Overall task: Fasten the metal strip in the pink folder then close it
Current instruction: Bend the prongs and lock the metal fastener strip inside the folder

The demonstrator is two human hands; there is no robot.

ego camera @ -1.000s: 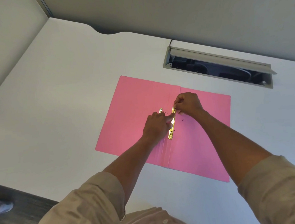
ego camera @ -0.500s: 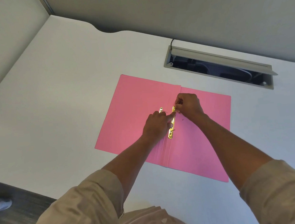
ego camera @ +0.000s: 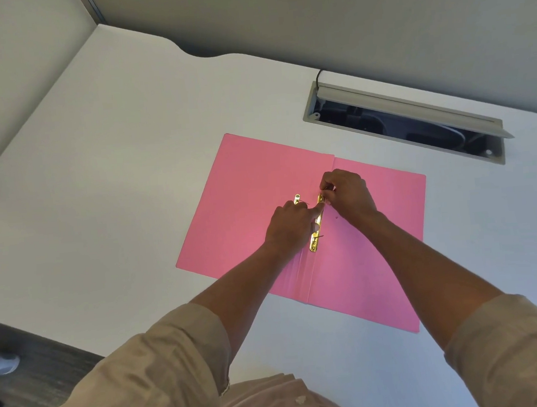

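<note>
The pink folder (ego camera: 246,185) lies open and flat on the white desk. A gold metal strip (ego camera: 315,238) runs along the spine fold, with a thin prong sticking out near its lower end. A second, shorter gold piece (ego camera: 297,198) lies on the left leaf, partly hidden by my left hand. My left hand (ego camera: 290,225) presses an outstretched finger on the strip's upper half. My right hand (ego camera: 350,193) pinches the strip's top end between its fingertips.
The white desk (ego camera: 114,183) ends at grey partition walls at the back and left. An open cable tray (ego camera: 405,122) with a raised lid is set into the desk behind the folder. A shoe (ego camera: 0,362) shows on the dark floor at lower left.
Both hands stay on the strip's top end with only slight finger shifts. The camera view has drifted a little; the folder has not moved.
</note>
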